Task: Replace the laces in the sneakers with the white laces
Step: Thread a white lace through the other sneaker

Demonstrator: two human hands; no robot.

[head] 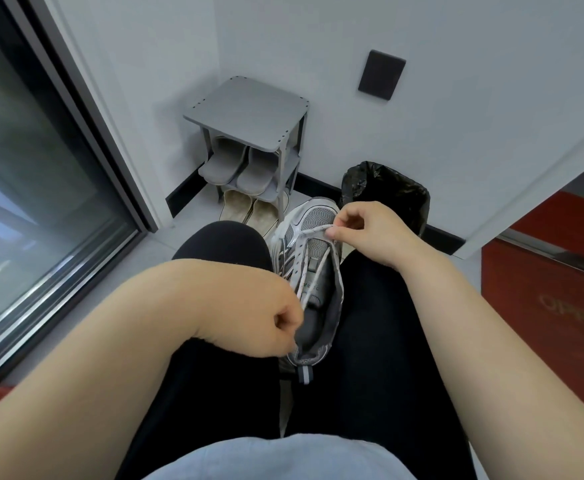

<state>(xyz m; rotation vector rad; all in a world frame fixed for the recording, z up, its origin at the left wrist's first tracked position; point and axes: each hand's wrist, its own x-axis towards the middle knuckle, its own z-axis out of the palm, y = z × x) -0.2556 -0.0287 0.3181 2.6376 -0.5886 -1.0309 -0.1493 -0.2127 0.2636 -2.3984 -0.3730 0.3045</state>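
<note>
A grey and white sneaker (313, 258) lies between my knees, toe pointing away, heel toward me. A speckled whitish lace (309, 271) runs through its lower eyelets and crosses near the toe. My right hand (363, 230) pinches the lace's crossing bar at the toe end between thumb and forefinger. My left hand (266, 317) is curled at the shoe's collar on the left side, gripping the edge of the opening; the lace ends run down toward it. Only one sneaker is in view.
A small grey shoe rack (249, 109) stands in the corner with grey slippers (238, 168) on its shelf and beige slippers (249, 211) below. A black-bagged bin (387, 192) sits behind the sneaker. A glass door (24, 168) is at left, a red cabinet (553, 289) at right.
</note>
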